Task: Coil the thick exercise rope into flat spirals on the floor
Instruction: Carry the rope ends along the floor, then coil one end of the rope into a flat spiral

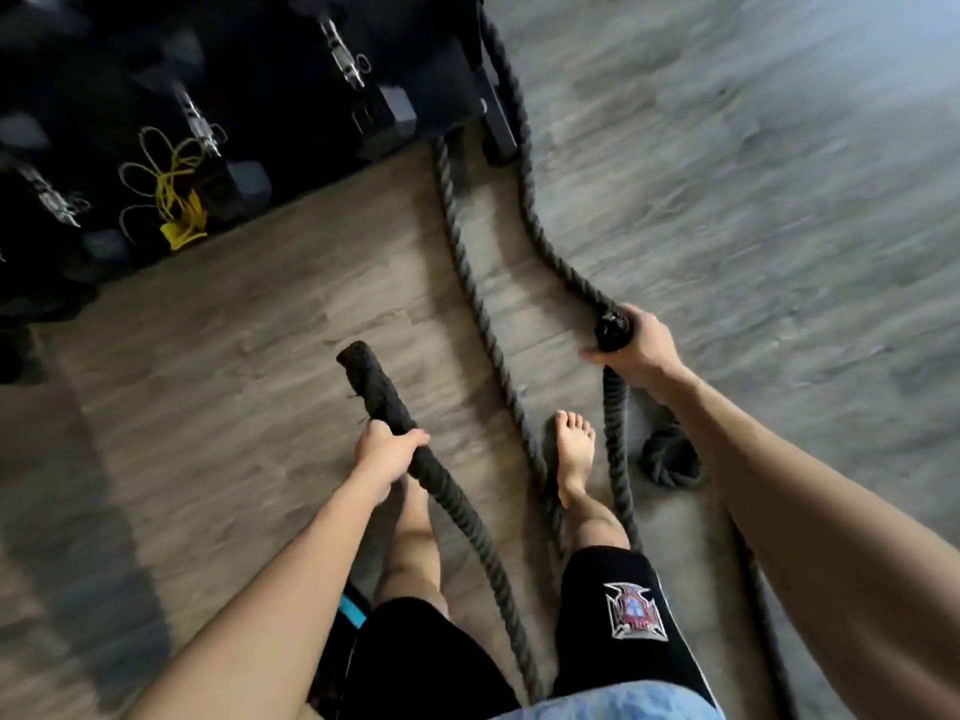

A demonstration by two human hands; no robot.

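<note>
A thick black exercise rope (483, 324) runs in two strands over the wooden floor from a dark rack at the top. My left hand (387, 459) grips one rope end, its wrapped handle (366, 379) sticking up past my fist. My right hand (636, 345) is closed around the other handle end (613, 330), held above the floor. Below that hand the rope hangs down and a small loop (670, 459) lies on the floor beside my right foot. The strands pass between and beside my bare legs.
A dark rack (249, 96) with dumbbells and metal clips stands at the upper left. A yellow cord (176, 200) hangs on it. My bare right foot (574, 454) stands between the rope strands. Wooden floor (779, 200) stretches to the right.
</note>
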